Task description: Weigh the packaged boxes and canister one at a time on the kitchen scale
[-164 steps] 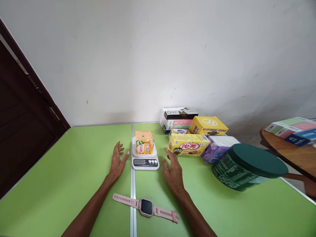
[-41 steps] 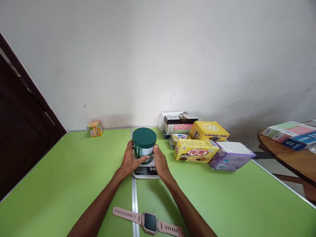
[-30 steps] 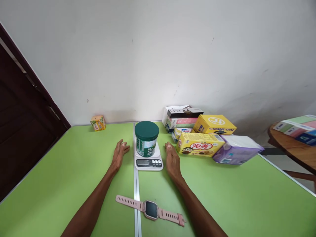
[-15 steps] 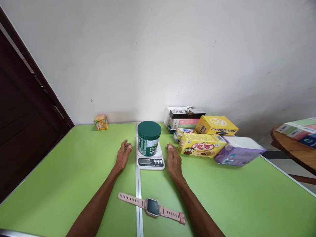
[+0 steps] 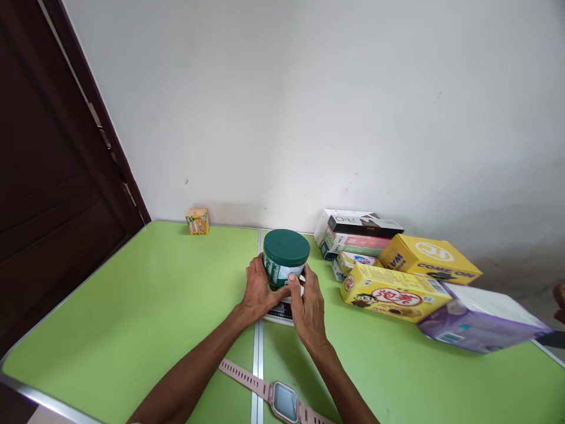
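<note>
A green round canister (image 5: 286,250) with a dark green lid is upright over the white kitchen scale (image 5: 278,318), whose display is partly covered by my hands. My left hand (image 5: 258,288) curves round the canister's left side, its thumb across the lower front. On the other side my right hand (image 5: 308,303) grips the canister, thumb on the front label. Whether the canister still touches the scale is hidden. Nearer to me lies a pink smartwatch (image 5: 285,403) with its strap spread out.
Right of the hands stand a yellow snack box (image 5: 397,294), a yellow printed box (image 5: 430,259), a purple-and-white pack (image 5: 485,318) and stacked flat boxes (image 5: 362,227). A small orange box (image 5: 198,221) sits back left on the green table (image 5: 132,306). A wall rises behind.
Both hands have moved inward from beside the scale and closed on the canister. The view has shifted, so the table's things appear farther right and lower.
</note>
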